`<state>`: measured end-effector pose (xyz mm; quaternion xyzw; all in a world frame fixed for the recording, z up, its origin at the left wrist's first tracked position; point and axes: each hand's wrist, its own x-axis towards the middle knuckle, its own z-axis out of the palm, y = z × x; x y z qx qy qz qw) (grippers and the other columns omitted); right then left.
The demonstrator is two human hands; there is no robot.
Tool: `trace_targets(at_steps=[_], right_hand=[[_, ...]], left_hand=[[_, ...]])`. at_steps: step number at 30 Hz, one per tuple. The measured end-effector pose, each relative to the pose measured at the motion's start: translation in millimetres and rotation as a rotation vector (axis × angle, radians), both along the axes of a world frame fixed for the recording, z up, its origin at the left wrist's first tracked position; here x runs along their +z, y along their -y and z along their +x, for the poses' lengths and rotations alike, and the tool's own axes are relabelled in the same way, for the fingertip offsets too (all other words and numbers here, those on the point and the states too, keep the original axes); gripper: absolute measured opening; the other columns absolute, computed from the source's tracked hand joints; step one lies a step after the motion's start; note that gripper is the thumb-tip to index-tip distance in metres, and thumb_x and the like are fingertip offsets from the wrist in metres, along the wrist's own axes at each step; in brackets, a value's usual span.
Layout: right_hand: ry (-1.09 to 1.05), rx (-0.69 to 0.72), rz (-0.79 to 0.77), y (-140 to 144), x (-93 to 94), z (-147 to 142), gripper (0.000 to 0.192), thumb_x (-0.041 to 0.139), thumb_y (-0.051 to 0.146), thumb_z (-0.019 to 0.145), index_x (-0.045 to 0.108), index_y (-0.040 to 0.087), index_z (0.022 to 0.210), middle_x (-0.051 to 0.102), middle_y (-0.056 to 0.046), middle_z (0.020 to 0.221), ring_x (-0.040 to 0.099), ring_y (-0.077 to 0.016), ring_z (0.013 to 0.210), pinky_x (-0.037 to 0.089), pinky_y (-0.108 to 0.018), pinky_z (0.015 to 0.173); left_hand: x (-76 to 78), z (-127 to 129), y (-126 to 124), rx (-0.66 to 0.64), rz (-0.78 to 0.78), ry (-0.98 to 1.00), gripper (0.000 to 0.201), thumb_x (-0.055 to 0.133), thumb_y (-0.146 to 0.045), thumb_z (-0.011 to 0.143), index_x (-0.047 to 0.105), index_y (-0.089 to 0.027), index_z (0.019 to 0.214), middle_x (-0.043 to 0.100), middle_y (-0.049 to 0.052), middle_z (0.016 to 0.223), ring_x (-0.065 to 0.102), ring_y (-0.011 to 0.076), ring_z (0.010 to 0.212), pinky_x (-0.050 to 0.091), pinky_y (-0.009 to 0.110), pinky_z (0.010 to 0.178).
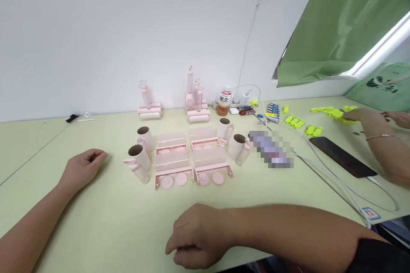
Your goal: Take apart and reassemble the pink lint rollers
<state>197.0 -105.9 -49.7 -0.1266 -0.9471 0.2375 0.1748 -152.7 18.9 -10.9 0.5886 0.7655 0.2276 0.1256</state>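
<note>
My left hand rests on the table at the left, fingers loosely curled with nothing visible in them. My right hand lies near the front edge, its fingers bent inward, also with nothing visible in it. Between and beyond them sit pink lint roller parts: several clear covers, open pink housings and round end caps. Paper-cored rolls stand on both sides of these, with pink handles leaning beside them. Neither hand touches any part.
Pink lint rollers stand by the wall. Farther right are a bottle, a blurred patch, cables and a dark phone. Another person's hand is at yellow-green pieces.
</note>
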Motion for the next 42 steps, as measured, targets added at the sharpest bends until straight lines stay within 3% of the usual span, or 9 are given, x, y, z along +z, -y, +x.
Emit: trace_targets(at_steps=[7,10,13,15,17,19,21,25,42], right_hand=[[-0.023,0.040,0.101,0,4.3,3,0.015,0.054,0.030,0.088,0.064,0.020,0.089,0.067,0.001,0.074,0.063,-0.0118,0.072,0.044,-0.023,0.063],[-0.030,0.077,0.252,5,28.6,20,0.022,0.052,0.026,0.082,0.048,0.022,0.061,0.058,0.002,0.062,0.055,-0.0128,0.061,0.040,-0.026,0.056],[-0.098,-0.045,0.294,6,66.2,62,0.018,0.050,0.023,0.077,0.042,0.024,0.061,0.053,0.001,0.057,0.051,-0.0141,0.056,0.037,-0.028,0.052],[-0.146,-0.243,0.317,-4,88.7,106,0.009,0.048,0.022,0.079,0.051,0.025,0.071,0.057,-0.001,0.059,0.054,-0.0163,0.056,0.039,-0.029,0.053],[-0.172,-0.651,0.347,-24,102.0,154,0.009,0.048,0.021,0.082,0.055,0.026,0.078,0.066,-0.003,0.069,0.059,-0.0176,0.061,0.044,-0.030,0.058],[-0.152,-1.183,0.254,-52,104.1,200,0.013,0.044,0.022,0.085,0.057,0.024,0.088,0.071,-0.004,0.081,0.059,-0.0172,0.057,0.045,-0.031,0.058],[0.012,-1.402,0.097,-82,97.4,234,0.025,0.043,0.016,0.079,0.054,0.022,0.101,0.074,-0.007,0.099,0.064,-0.0189,0.063,0.047,-0.031,0.061],[0.250,-1.353,0.034,-120,76.8,263,0.028,0.046,0.009,0.067,0.057,0.020,0.091,0.073,-0.010,0.104,0.065,-0.0260,0.094,0.047,-0.032,0.073],[0.323,-1.325,0.012,-127,62.3,271,0.032,0.046,0.007,0.069,0.056,0.021,0.095,0.070,-0.008,0.111,0.063,-0.0249,0.102,0.044,-0.030,0.078]], left_hand=[[0.0,-1,-1,0.001,-0.009,0.000,0.040,0.050,-0.057,0.072,0.067,-0.024,0.086,0.070,0.002,0.081,0.061,0.0206,0.073,0.046,0.026,0.060],[-0.1,-1,-1,-0.014,-0.006,-0.008,0.038,0.050,-0.056,0.073,0.067,-0.024,0.086,0.070,0.002,0.082,0.062,0.0211,0.075,0.047,0.026,0.059],[-0.1,-1,-1,-0.036,-0.016,-0.014,0.037,0.050,-0.056,0.074,0.066,-0.024,0.086,0.070,0.002,0.082,0.062,0.0210,0.076,0.047,0.025,0.059],[0.4,0,-1,-0.041,-0.014,-0.024,0.037,0.049,-0.055,0.075,0.066,-0.024,0.086,0.070,0.001,0.080,0.062,0.0206,0.075,0.046,0.025,0.060],[1.4,2,0,-0.048,-0.012,-0.032,0.036,0.049,-0.054,0.076,0.066,-0.024,0.086,0.070,0.001,0.080,0.062,0.0204,0.074,0.046,0.026,0.061],[2.6,3,0,-0.054,-0.015,-0.034,0.035,0.050,-0.053,0.075,0.066,-0.024,0.085,0.070,0.001,0.080,0.063,0.0208,0.075,0.046,0.026,0.062],[3.8,5,0,-0.059,-0.017,-0.036,0.035,0.050,-0.053,0.075,0.066,-0.023,0.085,0.071,0.001,0.080,0.063,0.0214,0.075,0.046,0.026,0.062],[5.4,5,1,-0.056,-0.035,-0.039,0.037,0.049,-0.054,0.076,0.066,-0.023,0.087,0.071,0.001,0.080,0.063,0.0212,0.074,0.046,0.026,0.062],[0.7,2,-2,-0.051,-0.032,-0.051,0.040,0.050,-0.056,0.072,0.067,-0.024,0.087,0.071,0.000,0.080,0.063,0.0205,0.075,0.045,0.026,0.061]])
